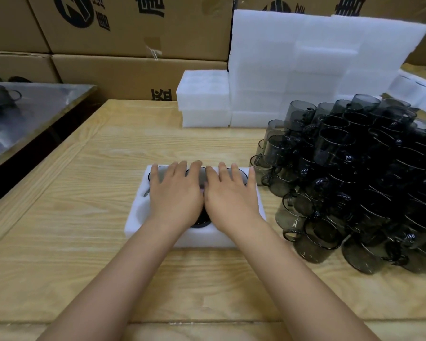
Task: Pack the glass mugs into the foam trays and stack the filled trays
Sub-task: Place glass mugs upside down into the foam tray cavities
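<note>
While both grips lie flat, we list by size: counter point(84, 242), pale wood; spare foam trays point(305, 70), stacked at its far edge; loose glass mugs point(354, 180), heaped to the right, just beside the working foam tray point(137, 223), whose long axis runs left to right. Our left hand point(175, 195) and right hand point(229, 195) press straight-fingered on seated mugs point(202, 222), clasping nothing. One front-left pocket point(141, 209) looks empty; we judge the right hand nearer the heap.

One foam tray point(137, 193) on one bench point(59, 217). Right of the tray, one heap of dark glass mugs point(349, 173), too many to count. Behind the tray, two stacked foam blocks point(204, 104) and one taller foam pile point(305, 65).
</note>
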A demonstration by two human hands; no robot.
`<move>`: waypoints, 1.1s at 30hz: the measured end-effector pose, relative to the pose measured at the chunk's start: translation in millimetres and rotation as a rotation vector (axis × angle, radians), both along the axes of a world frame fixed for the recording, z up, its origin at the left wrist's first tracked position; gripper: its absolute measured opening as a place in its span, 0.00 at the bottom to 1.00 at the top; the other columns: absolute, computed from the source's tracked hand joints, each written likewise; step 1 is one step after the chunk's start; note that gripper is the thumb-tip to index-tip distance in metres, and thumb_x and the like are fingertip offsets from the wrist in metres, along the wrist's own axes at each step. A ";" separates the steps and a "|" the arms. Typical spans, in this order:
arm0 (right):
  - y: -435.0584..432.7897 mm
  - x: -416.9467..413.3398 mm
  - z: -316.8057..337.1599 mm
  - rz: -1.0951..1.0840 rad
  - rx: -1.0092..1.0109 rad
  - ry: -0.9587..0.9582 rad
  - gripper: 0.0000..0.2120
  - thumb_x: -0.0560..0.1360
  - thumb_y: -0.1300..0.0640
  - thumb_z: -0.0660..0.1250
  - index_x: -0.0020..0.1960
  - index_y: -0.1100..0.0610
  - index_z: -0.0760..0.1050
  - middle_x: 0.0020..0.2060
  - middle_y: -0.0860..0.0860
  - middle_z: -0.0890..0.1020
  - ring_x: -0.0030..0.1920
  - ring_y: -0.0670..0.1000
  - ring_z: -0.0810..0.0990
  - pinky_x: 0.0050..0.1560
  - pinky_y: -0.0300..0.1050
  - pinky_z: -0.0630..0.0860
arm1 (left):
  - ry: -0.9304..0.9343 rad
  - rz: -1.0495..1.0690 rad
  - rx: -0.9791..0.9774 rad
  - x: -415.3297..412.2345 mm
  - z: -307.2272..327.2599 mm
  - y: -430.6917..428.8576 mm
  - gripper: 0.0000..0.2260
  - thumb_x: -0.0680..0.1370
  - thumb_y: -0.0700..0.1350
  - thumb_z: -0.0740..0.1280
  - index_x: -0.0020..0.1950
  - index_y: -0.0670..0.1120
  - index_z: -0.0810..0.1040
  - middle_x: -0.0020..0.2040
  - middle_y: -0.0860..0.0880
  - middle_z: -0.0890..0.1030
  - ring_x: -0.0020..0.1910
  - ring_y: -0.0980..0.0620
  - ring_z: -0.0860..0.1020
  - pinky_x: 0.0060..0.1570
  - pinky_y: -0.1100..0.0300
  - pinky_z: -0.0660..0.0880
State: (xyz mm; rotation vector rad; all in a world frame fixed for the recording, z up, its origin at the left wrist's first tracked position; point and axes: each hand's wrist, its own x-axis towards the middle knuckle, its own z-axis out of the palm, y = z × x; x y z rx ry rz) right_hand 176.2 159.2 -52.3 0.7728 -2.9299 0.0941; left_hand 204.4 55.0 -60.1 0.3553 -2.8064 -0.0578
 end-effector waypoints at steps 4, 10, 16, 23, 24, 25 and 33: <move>19.6 18.5 12.3 0.039 -0.208 0.202 0.18 0.82 0.50 0.51 0.65 0.56 0.70 0.69 0.52 0.70 0.69 0.52 0.66 0.72 0.54 0.50 | 0.290 -0.044 0.497 6.9 12.1 -20.9 0.16 0.81 0.47 0.58 0.68 0.48 0.72 0.66 0.52 0.75 0.66 0.52 0.71 0.70 0.50 0.60; 127.4 53.9 15.1 -0.129 -0.402 0.536 0.15 0.74 0.53 0.63 0.47 0.63 0.80 0.46 0.58 0.80 0.47 0.62 0.77 0.46 0.57 0.74 | 0.558 0.024 1.160 16.3 5.9 -94.2 0.08 0.80 0.44 0.62 0.57 0.52 0.76 0.60 0.51 0.78 0.61 0.55 0.75 0.54 0.68 0.68; 169.0 71.9 -10.5 -0.176 -0.159 0.269 0.15 0.56 0.65 0.81 0.40 0.66 0.81 0.45 0.61 0.81 0.51 0.68 0.79 0.44 0.67 0.77 | 0.357 -0.026 1.496 13.5 -20.2 -89.8 0.10 0.81 0.45 0.61 0.62 0.52 0.75 0.52 0.53 0.82 0.43 0.61 0.82 0.37 0.68 0.77; 159.6 79.3 -7.1 0.005 -0.241 0.102 0.14 0.56 0.64 0.81 0.32 0.57 0.75 0.57 0.60 0.80 0.57 0.64 0.78 0.49 0.61 0.76 | 0.272 -0.092 1.517 17.0 -22.5 -94.9 0.15 0.81 0.39 0.58 0.66 0.49 0.74 0.58 0.51 0.81 0.50 0.58 0.82 0.42 0.66 0.76; 156.8 79.9 -5.1 0.014 -0.246 0.075 0.16 0.55 0.63 0.82 0.32 0.56 0.75 0.56 0.59 0.81 0.54 0.62 0.80 0.47 0.58 0.78 | 0.265 -0.098 1.519 16.5 -22.3 -95.3 0.16 0.81 0.38 0.57 0.66 0.49 0.74 0.61 0.50 0.79 0.53 0.56 0.80 0.45 0.64 0.76; 156.1 80.1 -5.4 0.024 -0.233 0.061 0.17 0.54 0.61 0.83 0.32 0.55 0.75 0.54 0.57 0.81 0.51 0.61 0.82 0.44 0.56 0.79 | 0.258 -0.105 1.523 15.9 -22.4 -96.2 0.16 0.81 0.38 0.56 0.66 0.49 0.74 0.64 0.48 0.78 0.56 0.54 0.79 0.48 0.62 0.74; 154.6 85.3 15.1 0.053 -0.273 -0.197 0.27 0.70 0.42 0.67 0.56 0.33 0.49 0.55 0.26 0.57 0.64 0.38 0.64 0.55 0.26 0.58 | 0.241 -0.138 1.634 13.6 -25.4 -100.1 0.20 0.78 0.35 0.53 0.65 0.48 0.74 0.58 0.48 0.81 0.52 0.50 0.81 0.48 0.57 0.74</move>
